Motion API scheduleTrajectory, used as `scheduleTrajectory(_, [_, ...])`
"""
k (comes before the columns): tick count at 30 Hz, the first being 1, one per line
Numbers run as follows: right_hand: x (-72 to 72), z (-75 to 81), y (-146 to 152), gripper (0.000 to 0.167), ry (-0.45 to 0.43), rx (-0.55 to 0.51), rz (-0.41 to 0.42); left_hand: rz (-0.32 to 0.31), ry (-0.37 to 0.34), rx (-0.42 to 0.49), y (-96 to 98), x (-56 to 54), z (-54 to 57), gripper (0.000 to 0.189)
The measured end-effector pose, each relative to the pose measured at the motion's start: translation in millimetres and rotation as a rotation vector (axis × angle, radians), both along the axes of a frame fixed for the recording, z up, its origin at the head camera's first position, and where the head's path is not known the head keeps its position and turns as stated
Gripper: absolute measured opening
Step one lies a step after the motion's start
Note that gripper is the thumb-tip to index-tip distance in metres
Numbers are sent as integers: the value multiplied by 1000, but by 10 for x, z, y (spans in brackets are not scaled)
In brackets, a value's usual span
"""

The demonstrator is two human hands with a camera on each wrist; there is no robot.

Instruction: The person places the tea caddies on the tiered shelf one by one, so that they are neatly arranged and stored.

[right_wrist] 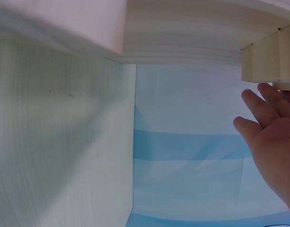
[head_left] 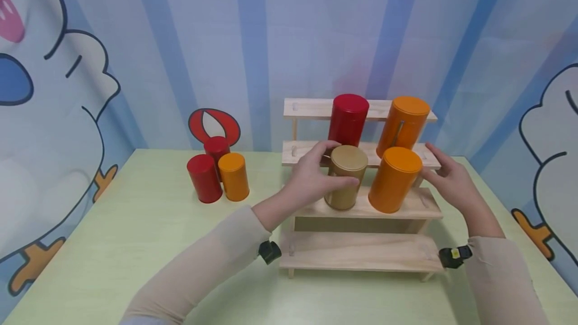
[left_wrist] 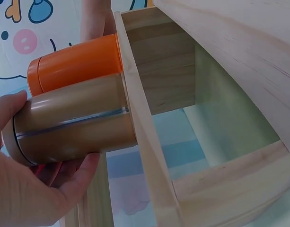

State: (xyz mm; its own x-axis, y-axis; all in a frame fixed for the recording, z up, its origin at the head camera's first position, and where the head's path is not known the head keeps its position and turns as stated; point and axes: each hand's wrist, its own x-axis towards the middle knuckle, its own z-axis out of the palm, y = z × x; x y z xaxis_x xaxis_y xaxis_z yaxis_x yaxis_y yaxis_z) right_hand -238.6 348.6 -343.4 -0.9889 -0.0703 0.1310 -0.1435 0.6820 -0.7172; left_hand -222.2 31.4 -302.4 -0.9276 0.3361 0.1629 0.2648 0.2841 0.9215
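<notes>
My left hand (head_left: pixel 309 179) grips a gold canister (head_left: pixel 343 197), thumb on the near side and fingers round the far side. The canister stands upright on the second-lowest step of a tiered wooden shelf (head_left: pixel 361 251); its base meets the board in the left wrist view. Just right of it on that step stands an orange canister (head_left: pixel 392 184). My right hand (head_left: pixel 451 184) is beside the orange canister at the shelf's right end, fingers loosely spread and holding nothing; whether a fingertip touches the canister is hard to tell. One step higher stand a red canister (head_left: pixel 348 119) and another orange canister (head_left: pixel 404 124).
On the table (head_left: pixel 113 239) to the left stand a front red canister (head_left: pixel 204 179), a rear red canister (head_left: pixel 217 148) and a smaller-looking orange canister (head_left: pixel 234 177), close together. A blue striped curtain (head_left: pixel 298 39) with cartoon figures hangs behind the table.
</notes>
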Motion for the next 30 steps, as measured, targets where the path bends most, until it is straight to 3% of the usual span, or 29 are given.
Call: scheduleTrajectory(30, [10, -3, -8, 75, -19, -16, 21, 38, -14, -49, 23, 67, 49, 68])
